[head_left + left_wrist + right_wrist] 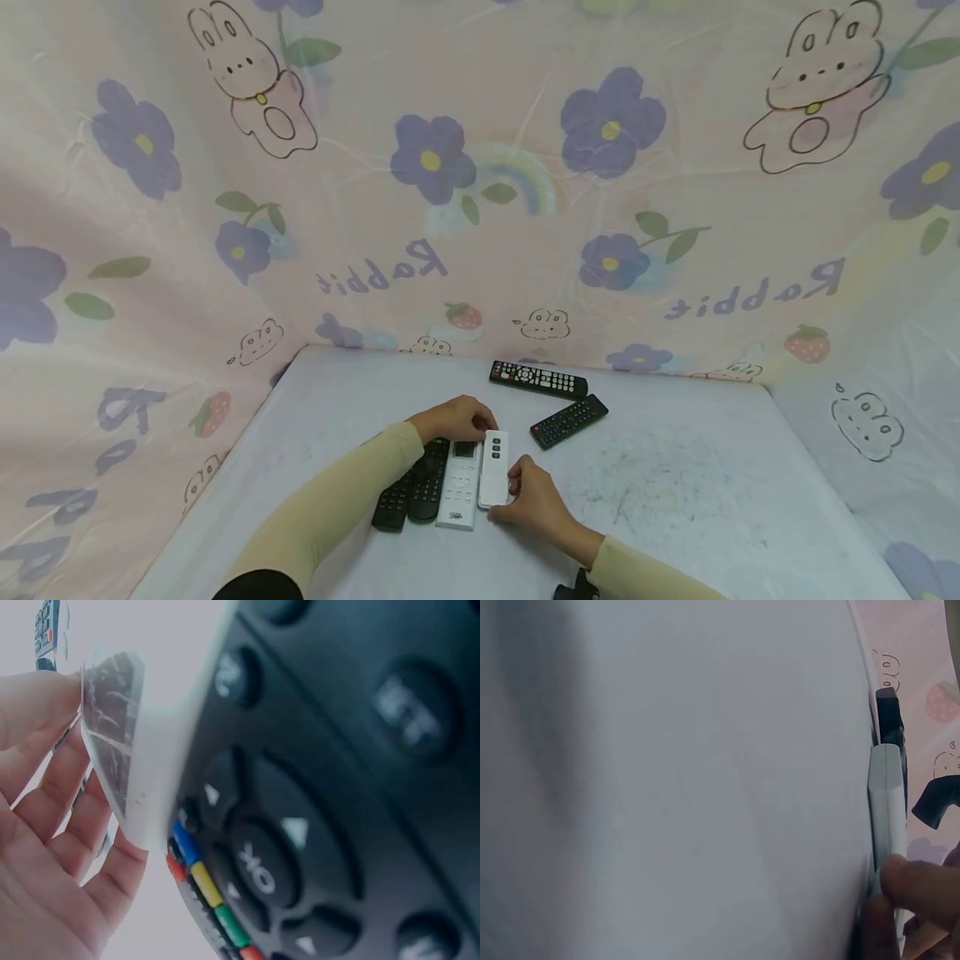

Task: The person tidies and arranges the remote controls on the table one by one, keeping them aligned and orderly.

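Observation:
A small white remote [494, 471] lies beside a longer white remote [457, 492] with a dark display. My right hand [538, 502] pinches the small one near its lower right corner, thumb at the bottom end and finger along the side. At the upper ends of the white remotes is my left hand [456, 418], its fingers loosely bent and touching the small remote's top. Two black remotes, one [429, 487] next to the long white remote and another [393, 504] further left, continue the row, partly covered by the left forearm. Coloured buttons [210, 892] show on a black remote in the left wrist view.
Beyond the hands, a black remote [538, 379] lies near the table's back edge, and another [569, 421] lies slanted just in front of it. The white table [675, 492] has grey smudges on its right part. Patterned curtains [510, 250] enclose its back and sides.

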A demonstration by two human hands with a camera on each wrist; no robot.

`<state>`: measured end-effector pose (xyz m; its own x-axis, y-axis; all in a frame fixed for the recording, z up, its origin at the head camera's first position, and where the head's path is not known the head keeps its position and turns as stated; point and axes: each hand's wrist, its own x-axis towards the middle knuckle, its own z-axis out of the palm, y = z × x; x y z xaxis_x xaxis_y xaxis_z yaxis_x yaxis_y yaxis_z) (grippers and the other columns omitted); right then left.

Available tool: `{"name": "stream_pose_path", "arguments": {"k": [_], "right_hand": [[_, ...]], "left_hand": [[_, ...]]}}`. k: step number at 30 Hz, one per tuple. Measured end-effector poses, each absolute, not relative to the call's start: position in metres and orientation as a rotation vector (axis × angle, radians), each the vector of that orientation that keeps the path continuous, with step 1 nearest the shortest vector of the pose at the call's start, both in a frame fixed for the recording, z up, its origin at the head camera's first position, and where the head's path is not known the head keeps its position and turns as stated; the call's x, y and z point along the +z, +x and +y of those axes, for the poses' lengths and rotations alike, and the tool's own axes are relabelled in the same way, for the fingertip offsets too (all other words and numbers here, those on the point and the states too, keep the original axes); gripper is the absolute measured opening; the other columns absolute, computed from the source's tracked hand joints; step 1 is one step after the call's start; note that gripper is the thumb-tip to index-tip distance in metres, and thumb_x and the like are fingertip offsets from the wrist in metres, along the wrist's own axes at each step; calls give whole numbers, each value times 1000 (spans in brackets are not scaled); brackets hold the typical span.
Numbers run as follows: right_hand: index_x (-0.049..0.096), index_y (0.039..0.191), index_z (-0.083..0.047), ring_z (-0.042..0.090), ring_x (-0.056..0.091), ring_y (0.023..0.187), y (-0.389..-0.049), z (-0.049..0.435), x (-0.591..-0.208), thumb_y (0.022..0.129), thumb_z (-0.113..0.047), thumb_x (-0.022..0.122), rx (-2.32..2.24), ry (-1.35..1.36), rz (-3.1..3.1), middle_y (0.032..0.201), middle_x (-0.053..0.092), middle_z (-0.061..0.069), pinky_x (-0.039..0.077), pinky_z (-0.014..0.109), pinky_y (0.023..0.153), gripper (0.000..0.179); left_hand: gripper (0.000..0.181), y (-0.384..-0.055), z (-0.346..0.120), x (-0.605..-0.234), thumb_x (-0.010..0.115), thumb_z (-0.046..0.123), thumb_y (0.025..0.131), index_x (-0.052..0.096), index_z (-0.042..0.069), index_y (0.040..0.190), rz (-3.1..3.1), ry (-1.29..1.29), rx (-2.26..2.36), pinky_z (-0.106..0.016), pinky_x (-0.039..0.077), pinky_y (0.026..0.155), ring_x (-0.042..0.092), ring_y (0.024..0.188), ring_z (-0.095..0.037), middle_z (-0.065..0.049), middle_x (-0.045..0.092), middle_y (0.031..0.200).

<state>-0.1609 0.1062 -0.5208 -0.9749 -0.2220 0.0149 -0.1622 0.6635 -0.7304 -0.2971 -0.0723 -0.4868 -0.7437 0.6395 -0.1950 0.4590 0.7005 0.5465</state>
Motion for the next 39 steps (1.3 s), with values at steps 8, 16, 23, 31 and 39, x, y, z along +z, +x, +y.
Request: {"name": "stream_pose_path", "arguments": {"k": [8, 16, 23, 31, 39], "right_hand": [[49, 99, -4, 11, 45, 68, -155, 107, -520, 62, -23, 90, -1210, -303, 2773, 79, 52, 1, 38, 20, 58, 59], [53, 109, -6, 8, 52, 68, -154, 121, -506, 69, -22, 85, -1181, -418, 2718, 91, 57, 2, 43, 21, 57, 53], [61, 109, -7, 20, 63, 84, -169, 151, -490, 77, -16, 78, -1197, -628, 2693, 102, 63, 9, 51, 22, 65, 38], [63, 111, -9, 27, 65, 92, -182, 179, -478, 81, -14, 75, -1167, -652, 2761, 110, 64, 11, 52, 24, 68, 33], [64, 112, -8, 31, 64, 94, -195, 205, -476, 83, -15, 75, -1142, -713, 2839, 110, 65, 9, 53, 30, 70, 32]], "left_hand": [[18, -295, -71, -490, 69, 14, 87, 73, 22, 103, 2530, 904, 639, -20, 49, 75, 57, 79, -2, 12, 66, 86], [33, -293, -72, -484, 69, 28, 88, 66, 19, 120, 2612, 858, 752, -27, 52, 83, 61, 95, -8, 8, 66, 104], [46, -283, -61, -471, 70, 41, 84, 65, 16, 122, 2730, 821, 815, -34, 51, 84, 62, 101, -17, 0, 67, 110], [55, -266, -45, -467, 70, 52, 79, 64, 19, 124, 2837, 785, 805, -32, 51, 80, 62, 103, -19, 2, 67, 112], [56, -254, -25, -465, 72, 55, 77, 66, 20, 121, 2955, 707, 809, -28, 51, 74, 62, 96, -14, 3, 68, 111]]}}
